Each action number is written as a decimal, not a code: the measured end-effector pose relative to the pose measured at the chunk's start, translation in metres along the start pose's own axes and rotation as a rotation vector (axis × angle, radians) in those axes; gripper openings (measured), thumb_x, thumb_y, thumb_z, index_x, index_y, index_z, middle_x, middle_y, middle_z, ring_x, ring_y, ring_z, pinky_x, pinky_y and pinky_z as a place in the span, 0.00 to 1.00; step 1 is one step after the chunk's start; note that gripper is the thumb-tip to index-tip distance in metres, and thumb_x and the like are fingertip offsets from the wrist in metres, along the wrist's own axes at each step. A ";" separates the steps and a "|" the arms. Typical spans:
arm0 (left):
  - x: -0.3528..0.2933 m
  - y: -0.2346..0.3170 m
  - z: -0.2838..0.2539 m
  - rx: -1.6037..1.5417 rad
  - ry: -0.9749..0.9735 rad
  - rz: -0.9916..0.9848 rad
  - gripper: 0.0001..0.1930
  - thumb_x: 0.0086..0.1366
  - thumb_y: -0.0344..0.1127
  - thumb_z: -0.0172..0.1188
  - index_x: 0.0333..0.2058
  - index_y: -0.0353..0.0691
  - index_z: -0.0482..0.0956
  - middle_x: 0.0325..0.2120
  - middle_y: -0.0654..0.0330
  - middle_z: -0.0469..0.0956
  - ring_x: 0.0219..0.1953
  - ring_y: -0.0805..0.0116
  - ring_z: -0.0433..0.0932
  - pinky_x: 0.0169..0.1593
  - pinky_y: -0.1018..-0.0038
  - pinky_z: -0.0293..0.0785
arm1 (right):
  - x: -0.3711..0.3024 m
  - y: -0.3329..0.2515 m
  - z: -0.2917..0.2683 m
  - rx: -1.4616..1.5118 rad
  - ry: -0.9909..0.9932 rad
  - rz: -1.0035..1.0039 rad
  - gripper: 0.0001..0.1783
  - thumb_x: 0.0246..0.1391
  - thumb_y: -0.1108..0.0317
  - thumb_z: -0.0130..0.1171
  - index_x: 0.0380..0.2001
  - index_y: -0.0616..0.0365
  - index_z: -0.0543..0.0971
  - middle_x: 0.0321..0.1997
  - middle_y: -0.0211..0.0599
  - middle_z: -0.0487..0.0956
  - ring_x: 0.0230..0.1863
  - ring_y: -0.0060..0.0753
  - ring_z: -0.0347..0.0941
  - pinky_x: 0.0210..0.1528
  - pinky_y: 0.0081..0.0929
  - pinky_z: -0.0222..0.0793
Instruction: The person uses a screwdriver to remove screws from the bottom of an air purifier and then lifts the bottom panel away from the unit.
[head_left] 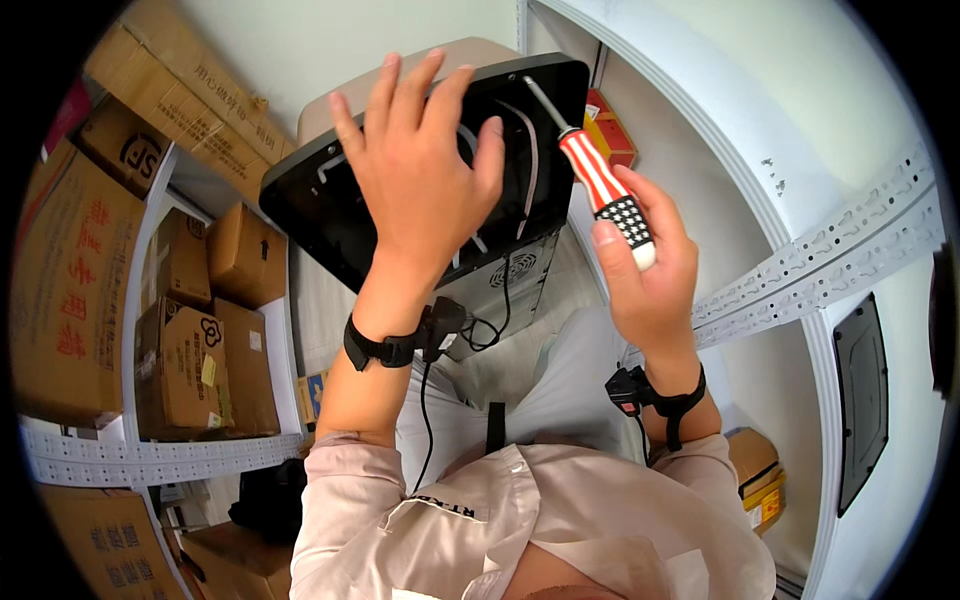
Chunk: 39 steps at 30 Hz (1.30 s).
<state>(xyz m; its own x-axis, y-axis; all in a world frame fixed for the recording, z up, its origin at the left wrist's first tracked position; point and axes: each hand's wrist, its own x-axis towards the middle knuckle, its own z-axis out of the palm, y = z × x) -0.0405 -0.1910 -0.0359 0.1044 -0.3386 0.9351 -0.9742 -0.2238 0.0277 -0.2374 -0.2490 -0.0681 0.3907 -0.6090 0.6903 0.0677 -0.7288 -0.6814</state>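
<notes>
A black rectangular panel with a raised rim (553,85) stands tilted in front of me. Over its face lies my left hand (420,165), fingers spread, the fingertips at its upper edge. My right hand (650,260) is wrapped round a screwdriver (595,172) with a red-and-white striped, starred handle. The screwdriver's metal shaft points up and left, and its tip meets the panel's rim near the upper right corner, beside a small screw or hole. Whether the tip sits in a screw head is too small to tell. Curved light strips or reflections show on the panel's dark face.
Below the panel stands a grey metal case (510,285) with a round vent. Shelves at left hold several cardboard boxes (185,365). A beige rounded surface (330,115) rises behind the panel. White perforated shelf posts (800,270) run along the right. Black cables hang from both wrist straps.
</notes>
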 end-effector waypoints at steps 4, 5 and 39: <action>0.008 -0.009 0.013 0.108 -0.057 -0.028 0.21 0.51 0.43 0.65 0.46 0.47 0.79 0.46 0.64 0.77 0.53 0.61 0.71 0.62 0.52 0.51 | 0.007 0.005 0.002 -0.022 -0.012 0.011 0.23 0.54 0.64 0.61 0.50 0.64 0.74 0.33 0.41 0.82 0.30 0.31 0.79 0.34 0.24 0.72; 0.007 -0.009 0.013 0.098 -0.083 -0.035 0.22 0.51 0.43 0.65 0.46 0.47 0.79 0.45 0.65 0.77 0.51 0.62 0.72 0.60 0.55 0.53 | 0.008 0.008 0.002 -0.013 -0.008 -0.002 0.23 0.54 0.64 0.61 0.50 0.64 0.74 0.33 0.41 0.82 0.30 0.31 0.79 0.34 0.24 0.72; 0.002 0.004 0.017 0.146 -0.013 -0.009 0.40 0.44 0.74 0.62 0.45 0.45 0.78 0.39 0.66 0.75 0.45 0.68 0.69 0.54 0.66 0.52 | 0.007 0.024 0.004 0.171 -0.041 0.082 0.23 0.55 0.66 0.59 0.51 0.68 0.72 0.33 0.38 0.81 0.31 0.24 0.77 0.35 0.21 0.72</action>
<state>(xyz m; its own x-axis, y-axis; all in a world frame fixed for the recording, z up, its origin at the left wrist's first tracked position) -0.0406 -0.2080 -0.0399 0.1168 -0.3480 0.9302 -0.9338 -0.3574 -0.0164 -0.2292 -0.2693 -0.0803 0.4380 -0.6484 0.6226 0.1875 -0.6115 -0.7687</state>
